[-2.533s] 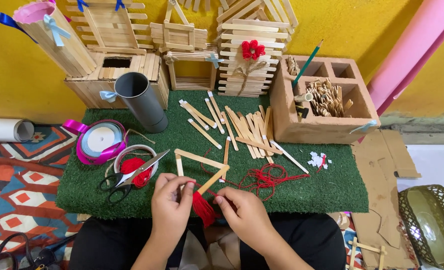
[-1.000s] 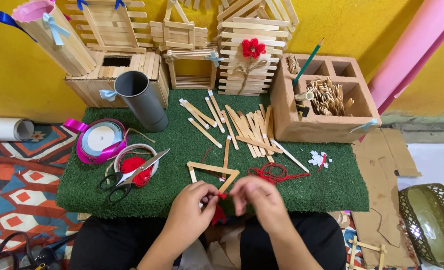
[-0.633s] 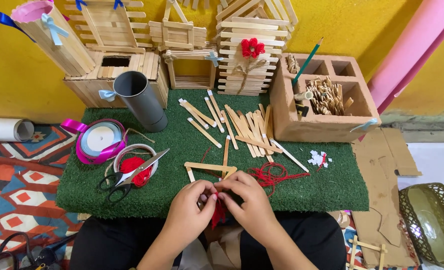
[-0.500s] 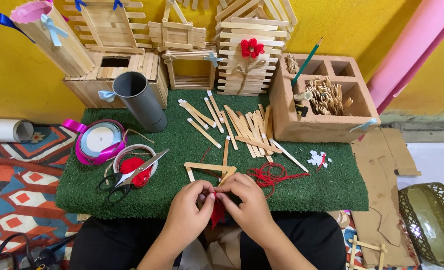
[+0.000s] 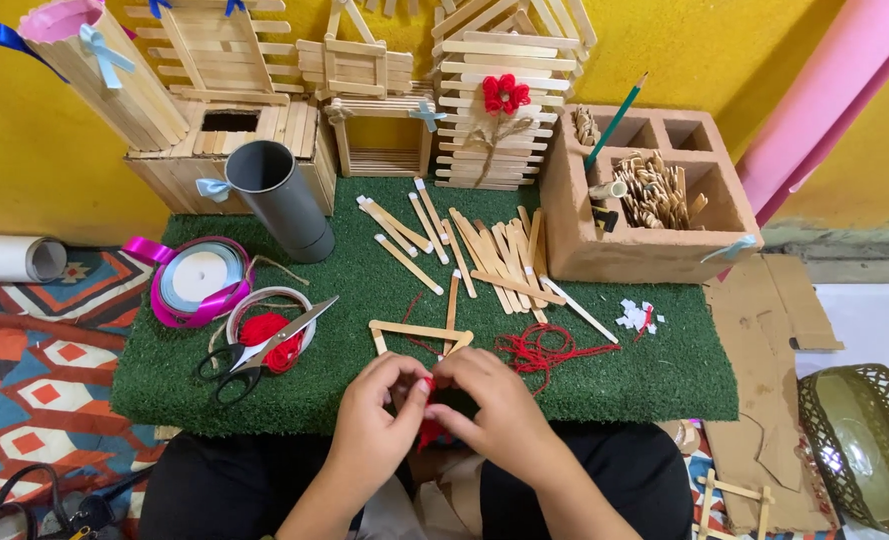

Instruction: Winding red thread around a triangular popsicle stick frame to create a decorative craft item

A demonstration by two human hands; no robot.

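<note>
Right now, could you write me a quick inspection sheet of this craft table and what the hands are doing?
Surface: green turf mat on a low table.
Job's things: red yarn piece pinched between left hand and right hand; stick triangle and loose red yarn just beyond.
Clutter: scissors lying across a red yarn spool, pink ribbon roll, grey tube, scattered craft sticks, compartment box.
Hands: both closed on the yarn piece, touching each other.
Cables: nothing seen.
Surroundings: yellow wall, stick-built models, patterned rug, cardboard.
</note>
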